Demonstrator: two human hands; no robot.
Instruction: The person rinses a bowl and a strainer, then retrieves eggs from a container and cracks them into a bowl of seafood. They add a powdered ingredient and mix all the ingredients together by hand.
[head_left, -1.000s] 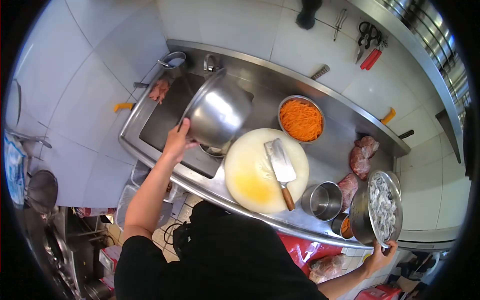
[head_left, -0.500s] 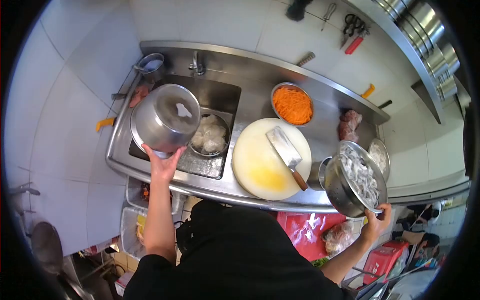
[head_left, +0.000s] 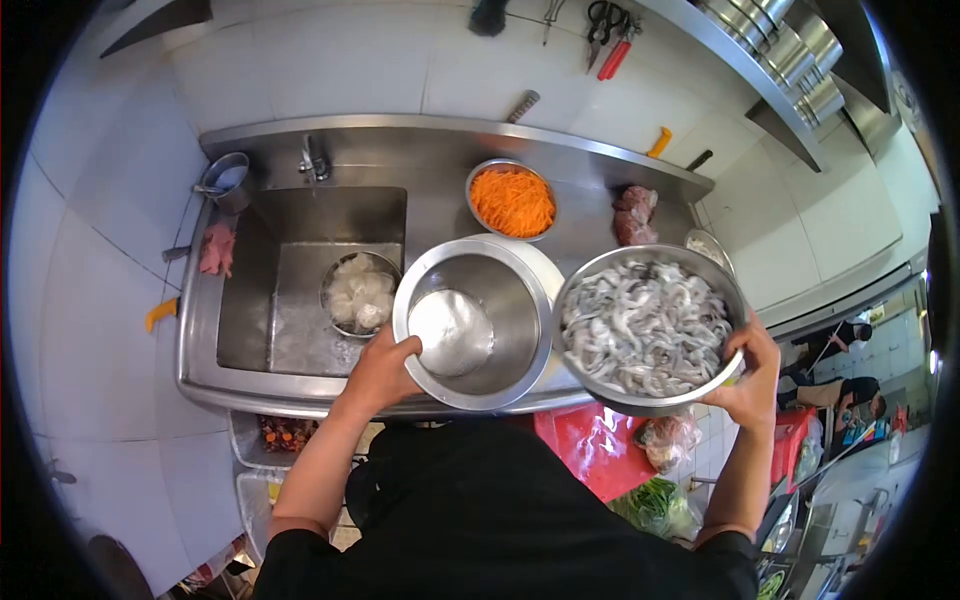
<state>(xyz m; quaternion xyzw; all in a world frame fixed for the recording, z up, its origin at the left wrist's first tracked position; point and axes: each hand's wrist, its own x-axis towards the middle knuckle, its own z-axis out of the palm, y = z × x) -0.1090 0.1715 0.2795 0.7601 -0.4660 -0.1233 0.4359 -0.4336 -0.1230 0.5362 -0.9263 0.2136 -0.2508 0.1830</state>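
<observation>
My left hand grips the rim of a deep steel pot; its mouth is tipped up toward me and only bare metal shows inside. In my right hand is the rim of a wide steel bowl full of raw, grey-white peeled shrimp. Pot and bowl are side by side over the counter's front, rims almost meeting. Behind them a round white cutting board is mostly hidden, and the cleaver cannot be seen.
A bowl of pale lumps stands in the sink under the tap. Shredded carrot fills a bowl behind the board. Wrapped meat lies farther right. Below are a red board and bagged greens.
The pot has come right from over the sink and turned from bottom-up to mouth-up. The shrimp bowl has moved left beside it and levelled out. The cleaver is now covered.
</observation>
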